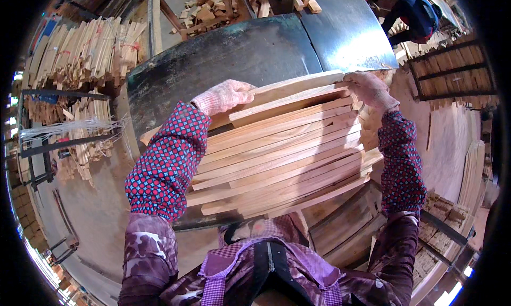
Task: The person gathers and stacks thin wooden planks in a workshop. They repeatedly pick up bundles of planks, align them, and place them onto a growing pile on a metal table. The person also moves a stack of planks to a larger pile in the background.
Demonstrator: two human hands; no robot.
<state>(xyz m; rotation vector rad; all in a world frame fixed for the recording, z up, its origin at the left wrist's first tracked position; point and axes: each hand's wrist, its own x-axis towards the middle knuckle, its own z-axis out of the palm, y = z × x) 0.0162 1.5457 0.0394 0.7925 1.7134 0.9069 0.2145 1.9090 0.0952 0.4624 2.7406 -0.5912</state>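
Note:
Both my hands wear pale knit gloves. At the far side of a pile of wooden strips (282, 149), my left hand (224, 97) is closed on the left end of a long wooden board (298, 85). Around that board's right end are the fingers of my right hand (372, 90), partly hidden by the hand itself. Just nearer to me, a second wooden strip (285, 104) lies at a slight slant on top of the pile. The strips lie side by side, their ends uneven, on a dark metal table (213, 58).
Tied bundles of wood strips (88, 50) stand at the left, above a metal frame (66, 141). Wood offcuts (210, 10) are heaped beyond the table. A person in dark clothes (415, 18) bends at the far right, near a rack of wood (452, 69). More stacked wood (444, 215) sits lower right.

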